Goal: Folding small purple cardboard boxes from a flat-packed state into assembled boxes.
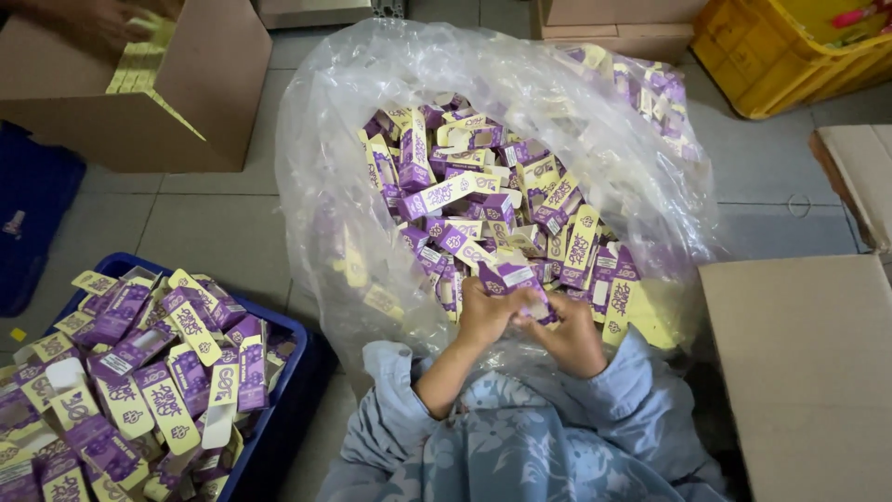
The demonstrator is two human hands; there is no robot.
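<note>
Left hand [483, 316], right hand [569, 333]: fingers of both pinch one purple carton [513, 279], held over the near edge of the clear bag [353, 167] of cartons. Best worked by steadying one end while the other hand presses the flaps square. Surface: grey tiled floor [214, 232]. Around: blue crate [279, 372] of cartons left, cardboard boxes [808, 372], yellow crate [771, 56].

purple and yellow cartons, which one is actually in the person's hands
The purple and yellow carton at the near edge of the clear plastic bag, pinched between left hand and right hand; the others lie loose.
</note>
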